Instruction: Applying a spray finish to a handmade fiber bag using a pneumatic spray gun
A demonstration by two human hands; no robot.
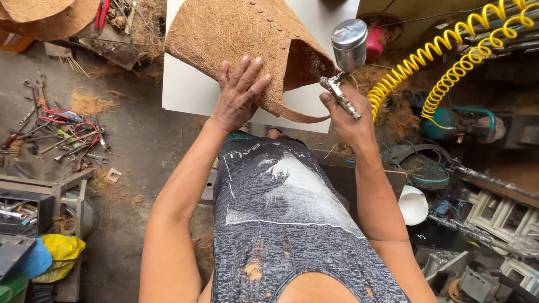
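Nearest the camera, the person's grey printed shirt [286, 213] fills the lower middle, with both bare forearms reaching forward from it. The left hand [238, 95] lies palm down on the brown, cone-shaped coconut-fibre sheet [236, 39], its fingers [255, 73] spread apart and pressed flat on the coarse outer surface near the lower edge. The right hand [345, 115] has its fingers clamped around the handle of a silver metal spray gun [339, 95], whose shiny round cup [349, 42] stands upright above the grip; the nozzle sits just beside the open, darker inside of the fibre cone. The cone rests on a white flat counter [188, 90], curling up so that its opening faces the gun.

A yellow coiled air hose [449, 50] runs off to the upper right from the gun. On the grey concrete floor [135, 140] to the left lie scattered hand tools with red handles [62, 132] and tufts of loose fibre.
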